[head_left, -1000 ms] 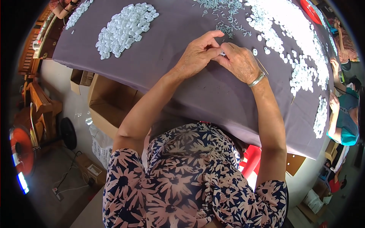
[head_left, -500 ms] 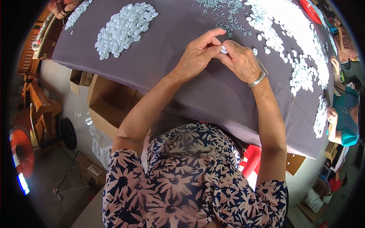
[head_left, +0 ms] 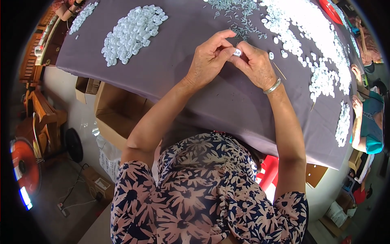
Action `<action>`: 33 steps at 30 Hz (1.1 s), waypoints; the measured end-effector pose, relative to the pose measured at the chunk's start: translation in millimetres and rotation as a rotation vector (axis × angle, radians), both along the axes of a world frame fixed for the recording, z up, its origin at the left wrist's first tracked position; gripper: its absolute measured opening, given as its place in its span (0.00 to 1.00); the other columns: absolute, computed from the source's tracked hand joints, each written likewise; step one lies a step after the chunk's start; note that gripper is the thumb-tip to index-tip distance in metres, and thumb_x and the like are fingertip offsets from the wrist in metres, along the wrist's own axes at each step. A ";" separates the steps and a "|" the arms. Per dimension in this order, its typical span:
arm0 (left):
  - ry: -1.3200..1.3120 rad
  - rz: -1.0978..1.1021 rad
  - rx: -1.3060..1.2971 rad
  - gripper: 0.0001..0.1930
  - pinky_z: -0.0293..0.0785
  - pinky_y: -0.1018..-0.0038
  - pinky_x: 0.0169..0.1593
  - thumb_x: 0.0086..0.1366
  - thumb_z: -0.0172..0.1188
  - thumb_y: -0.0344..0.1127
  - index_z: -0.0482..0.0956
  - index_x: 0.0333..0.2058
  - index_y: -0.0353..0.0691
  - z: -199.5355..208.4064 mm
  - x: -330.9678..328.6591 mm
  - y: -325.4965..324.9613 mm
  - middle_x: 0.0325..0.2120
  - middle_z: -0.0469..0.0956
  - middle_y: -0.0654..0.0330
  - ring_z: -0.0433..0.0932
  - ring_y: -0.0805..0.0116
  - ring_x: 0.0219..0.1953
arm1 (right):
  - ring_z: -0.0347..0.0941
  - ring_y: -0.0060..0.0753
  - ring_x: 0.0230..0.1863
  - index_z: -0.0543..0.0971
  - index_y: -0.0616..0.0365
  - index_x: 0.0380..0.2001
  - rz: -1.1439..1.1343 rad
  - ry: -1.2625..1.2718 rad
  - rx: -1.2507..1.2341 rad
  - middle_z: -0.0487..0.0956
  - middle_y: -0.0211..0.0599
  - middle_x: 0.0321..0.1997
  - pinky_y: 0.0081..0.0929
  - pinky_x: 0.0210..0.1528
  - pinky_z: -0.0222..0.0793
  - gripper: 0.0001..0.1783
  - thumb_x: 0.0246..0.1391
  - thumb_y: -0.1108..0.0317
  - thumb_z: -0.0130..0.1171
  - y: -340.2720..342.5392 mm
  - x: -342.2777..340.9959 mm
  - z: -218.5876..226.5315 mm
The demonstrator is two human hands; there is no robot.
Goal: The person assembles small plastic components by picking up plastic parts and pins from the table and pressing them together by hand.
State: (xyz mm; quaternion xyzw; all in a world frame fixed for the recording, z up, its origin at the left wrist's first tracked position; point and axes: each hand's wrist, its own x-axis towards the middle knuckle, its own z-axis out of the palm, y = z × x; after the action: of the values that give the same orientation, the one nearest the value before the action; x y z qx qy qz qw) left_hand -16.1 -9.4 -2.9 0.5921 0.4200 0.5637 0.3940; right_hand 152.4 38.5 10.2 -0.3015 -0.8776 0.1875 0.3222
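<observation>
A small white oval plastic piece (head_left: 238, 52) with dark spots on its face is pinched between my two hands above the cloth. My left hand (head_left: 208, 60) grips it with thumb and index finger. My right hand (head_left: 257, 67) has thumb and fingers closed against its other side and wears a silver bangle (head_left: 272, 86) at the wrist. Beyond my fingers lie many small grey screw-like pins (head_left: 245, 29). A few loose white ovals, one of them a separate piece (head_left: 271, 55), rest just right of my right hand.
A heap of white ovals (head_left: 132, 34) lies on the dark tablecloth (head_left: 174, 24) at left. A large spread of white pieces (head_left: 325, 75) covers the right side, near a thin stick (head_left: 280, 71). Cardboard box (head_left: 115, 116) stands below the table's edge. Co-workers' hands (head_left: 357, 105) show at right.
Both hands stay together on the white piece, with only slight finger shifts; more of the piece now shows. At right, a co-worker's hand has moved up the table edge.
</observation>
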 end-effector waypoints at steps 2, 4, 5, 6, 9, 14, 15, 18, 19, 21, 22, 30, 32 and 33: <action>-0.023 0.038 0.030 0.17 0.70 0.82 0.40 0.65 0.54 0.25 0.71 0.52 0.38 -1.8 0.5 -0.1 0.30 0.76 0.67 0.72 0.80 0.34 | 0.70 0.26 0.20 0.71 0.61 0.27 -0.015 0.065 -0.218 0.74 0.32 0.22 0.26 0.24 0.69 0.12 0.49 0.69 0.65 -1.6 -0.6 -0.9; -0.082 0.072 0.016 0.17 0.70 0.81 0.38 0.64 0.55 0.25 0.71 0.52 0.38 -3.2 1.9 1.6 0.29 0.77 0.67 0.72 0.81 0.32 | 0.64 0.16 0.21 0.73 0.62 0.26 -0.018 0.234 -0.435 0.74 0.25 0.20 0.20 0.24 0.67 0.10 0.50 0.71 0.65 -2.0 -3.5 -4.2; -0.082 0.072 0.016 0.17 0.70 0.81 0.38 0.64 0.55 0.25 0.71 0.52 0.38 -2.6 1.8 1.6 0.29 0.77 0.67 0.72 0.81 0.32 | 0.64 0.16 0.21 0.73 0.62 0.26 -0.018 0.234 -0.435 0.74 0.25 0.20 0.20 0.24 0.67 0.10 0.50 0.71 0.65 -2.2 -4.6 -3.8; -0.048 0.088 0.022 0.17 0.70 0.81 0.37 0.64 0.55 0.25 0.70 0.52 0.38 -1.9 1.5 1.7 0.29 0.77 0.67 0.72 0.81 0.32 | 0.64 0.13 0.20 0.74 0.61 0.27 -0.004 0.304 -0.517 0.75 0.24 0.20 0.18 0.22 0.65 0.08 0.51 0.71 0.64 -2.4 -5.7 -3.0; -0.048 0.091 0.031 0.17 0.70 0.82 0.36 0.64 0.56 0.25 0.70 0.52 0.37 1.3 1.4 1.5 0.29 0.77 0.66 0.72 0.81 0.32 | 0.62 0.09 0.19 0.76 0.59 0.29 -0.001 0.374 -0.722 0.75 0.23 0.21 0.13 0.18 0.59 0.05 0.54 0.71 0.62 -3.7 -6.3 4.4; -0.102 0.100 0.074 0.17 0.70 0.82 0.35 0.64 0.56 0.25 0.71 0.52 0.37 -4.1 4.7 3.2 0.29 0.78 0.66 0.73 0.81 0.31 | 0.61 0.07 0.16 0.76 0.59 0.30 0.012 0.469 -0.918 0.75 0.27 0.22 0.11 0.13 0.53 0.03 0.56 0.72 0.59 -6.2 -7.8 5.1; -0.097 0.105 0.070 0.17 0.70 0.82 0.35 0.64 0.55 0.24 0.71 0.51 0.37 -3.6 4.8 2.4 0.29 0.78 0.65 0.73 0.80 0.32 | 0.60 0.08 0.15 0.76 0.59 0.30 0.014 0.485 -0.956 0.75 0.28 0.22 0.11 0.13 0.53 0.03 0.56 0.72 0.60 -7.1 -7.9 6.4; -0.098 0.138 0.051 0.16 0.72 0.81 0.37 0.64 0.54 0.23 0.71 0.51 0.36 0.4 8.7 -1.1 0.30 0.79 0.64 0.75 0.80 0.33 | 0.59 0.08 0.15 0.76 0.58 0.30 0.003 0.525 -1.029 0.75 0.29 0.23 0.11 0.14 0.52 0.03 0.55 0.72 0.60 -10.0 -8.9 7.2; -0.105 0.167 0.037 0.15 0.74 0.80 0.38 0.64 0.54 0.22 0.71 0.50 0.36 0.3 11.4 -2.7 0.31 0.79 0.63 0.75 0.79 0.34 | 0.58 0.08 0.15 0.76 0.58 0.29 -0.009 0.549 -1.063 0.76 0.29 0.23 0.12 0.14 0.52 0.04 0.54 0.72 0.61 -11.3 -8.9 6.8; -0.162 0.184 0.052 0.15 0.72 0.82 0.35 0.63 0.54 0.21 0.72 0.49 0.36 -2.6 15.6 -1.6 0.28 0.78 0.65 0.74 0.81 0.30 | 0.58 0.08 0.15 0.76 0.58 0.30 -0.017 0.546 -1.103 0.75 0.29 0.23 0.12 0.14 0.51 0.04 0.54 0.72 0.61 -11.3 -9.8 7.5; -0.219 0.198 0.068 0.14 0.70 0.84 0.32 0.62 0.54 0.21 0.72 0.47 0.36 -4.9 16.4 -0.9 0.26 0.77 0.66 0.72 0.83 0.27 | 0.58 0.08 0.14 0.75 0.58 0.30 -0.027 0.543 -1.142 0.75 0.29 0.23 0.11 0.14 0.51 0.04 0.53 0.72 0.61 -11.3 -10.4 7.4; -0.214 0.084 0.035 0.16 0.70 0.84 0.34 0.61 0.54 0.20 0.69 0.48 0.36 -9.8 9.6 17.9 0.27 0.76 0.65 0.73 0.81 0.29 | 0.57 0.07 0.13 0.76 0.58 0.31 0.093 0.388 -1.166 0.74 0.27 0.22 0.10 0.13 0.49 0.05 0.54 0.69 0.60 10.4 0.6 12.4; -0.093 0.162 0.030 0.16 0.71 0.83 0.34 0.62 0.54 0.20 0.69 0.48 0.36 -4.3 13.1 10.7 0.27 0.76 0.65 0.73 0.81 0.29 | 0.62 0.11 0.15 0.76 0.58 0.28 -0.058 0.437 -1.198 0.74 0.29 0.22 0.10 0.13 0.49 0.02 0.51 0.72 0.58 6.4 -3.3 14.6; 0.032 0.240 0.057 0.15 0.71 0.83 0.34 0.62 0.54 0.21 0.70 0.48 0.36 1.9 14.8 7.8 0.27 0.76 0.64 0.74 0.80 0.29 | 0.62 0.11 0.15 0.76 0.57 0.28 -0.066 0.412 -1.170 0.74 0.29 0.22 0.10 0.13 0.48 0.02 0.51 0.72 0.58 4.1 -5.0 13.6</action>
State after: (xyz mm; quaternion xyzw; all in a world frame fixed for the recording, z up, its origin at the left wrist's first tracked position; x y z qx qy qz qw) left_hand -1.3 -1.6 -1.0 0.5573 0.4781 0.6089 0.3000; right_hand 147.4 42.6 23.8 -0.4126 -0.5395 0.6818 0.2717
